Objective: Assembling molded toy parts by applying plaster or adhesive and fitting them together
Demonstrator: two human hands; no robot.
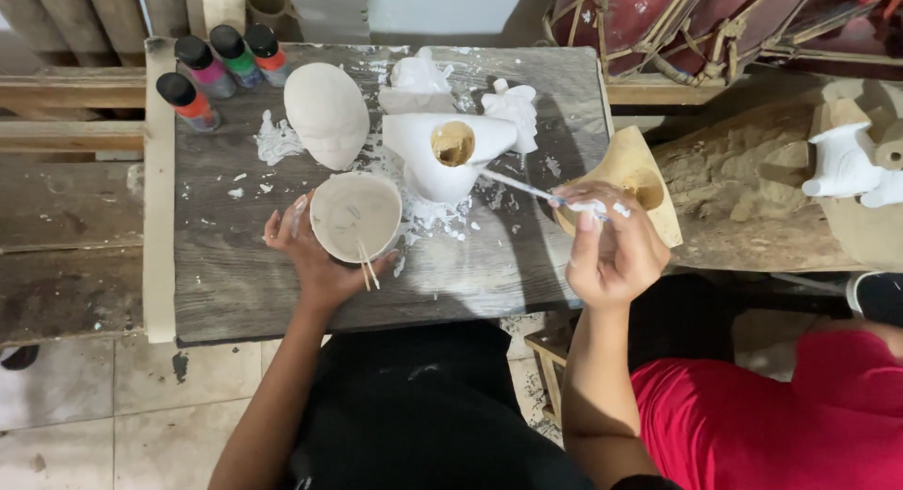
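Bowl [356,215] in left hand [315,255]; paint bottles [221,67], white mask [327,114] behind.

From my remote view, my right hand [611,250] covers the rear end of the paintbrush [527,188], and its bristle tip is too small to make out. My left hand [315,255] hides the underside of the bowl [356,215]. The top edge crops the red drums [677,20]; the right edge crops 1 white figurine [847,161].
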